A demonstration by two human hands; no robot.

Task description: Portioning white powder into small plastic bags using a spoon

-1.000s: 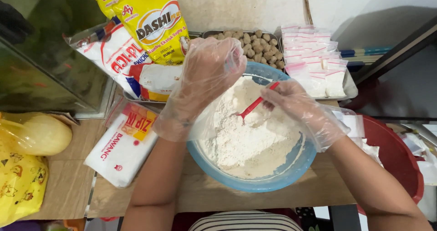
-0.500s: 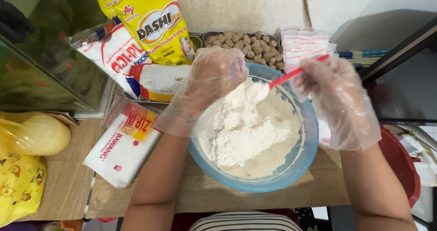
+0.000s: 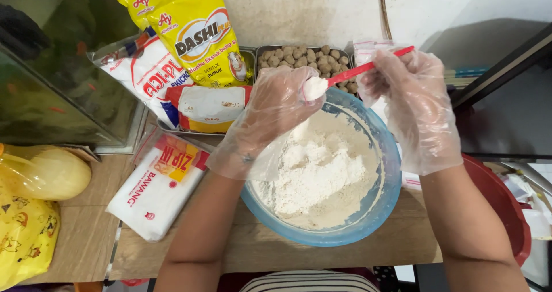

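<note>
While our right hand (image 3: 415, 96) pinches the red spoon (image 3: 368, 69) by its handle, its long axis slanting down-left over the blue bowl's (image 3: 385, 197) far rim, the heaped scoop meets our left hand (image 3: 276, 105), curled around something we cannot make out.

A pale wooden worktop (image 3: 259, 252) stood against a rough, off-white plastered wall (image 3: 305, 10). A dark glass tank (image 3: 52, 68) rose over its far left corner. Beyond its right edge ran a dark frame (image 3: 500, 68), casting soft shadow on the wall.
</note>
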